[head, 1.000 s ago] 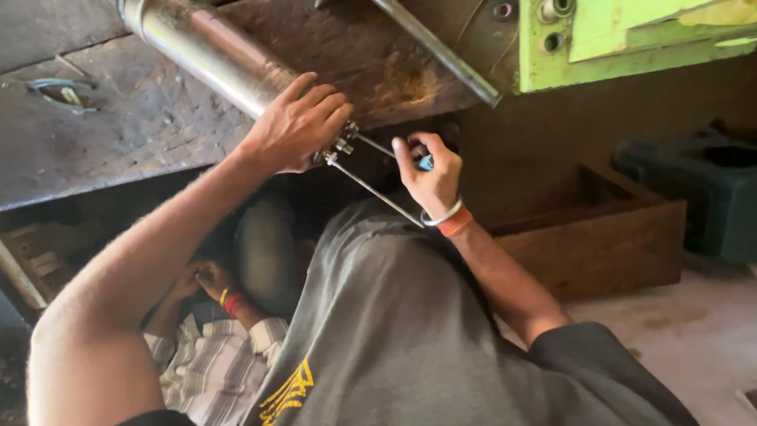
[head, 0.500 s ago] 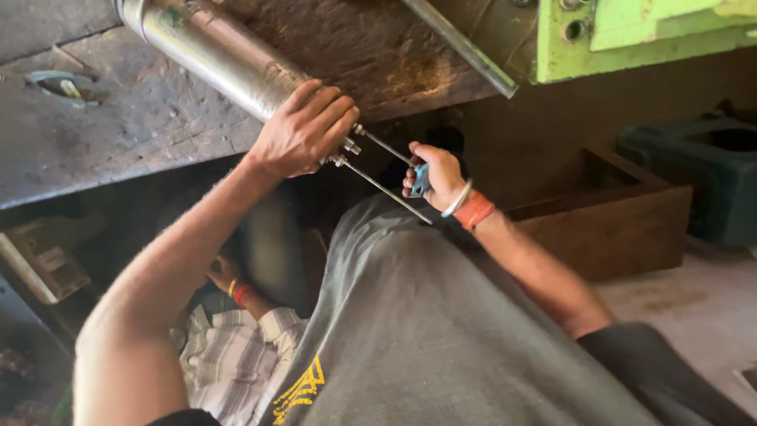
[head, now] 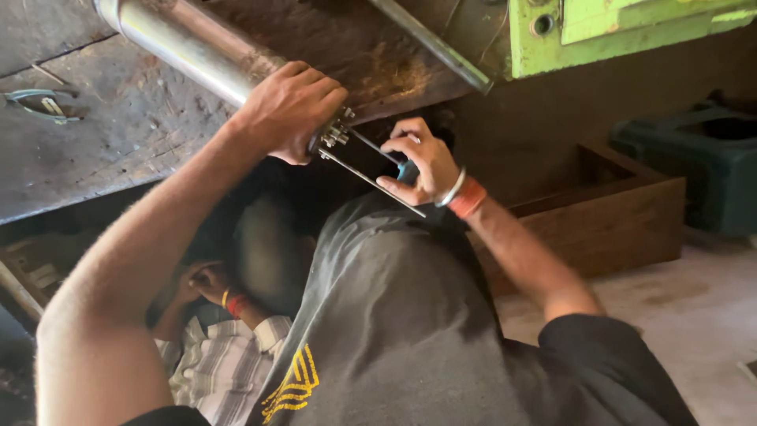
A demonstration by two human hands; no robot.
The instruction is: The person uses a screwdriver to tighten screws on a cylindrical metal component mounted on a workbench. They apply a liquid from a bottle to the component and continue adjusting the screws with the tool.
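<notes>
My left hand (head: 293, 110) is wrapped around the lower end of a shiny metal cylinder (head: 185, 47) that slants across a worn wooden bench top (head: 102, 150). Small bolts and nuts (head: 335, 134) show at that end. Two thin metal rods (head: 371, 180) run from it towards my right hand (head: 422, 162). That hand, with a steel bangle and an orange band at the wrist, pinches a blue-tipped handle on the rods. My grey shirt (head: 394, 315) fills the lower middle.
Under the bench another person in a striped shirt (head: 229, 379) has a hand with bangles (head: 206, 282) raised. A wooden box (head: 623, 217) and a dark green container (head: 698, 170) stand at right, below a green machine part (head: 631, 28). A metal clip (head: 39, 102) lies on the bench.
Both hands keep their hold on the cylinder end and the rods. The view has swayed a little, and the other person's hand shows again under the bench.
</notes>
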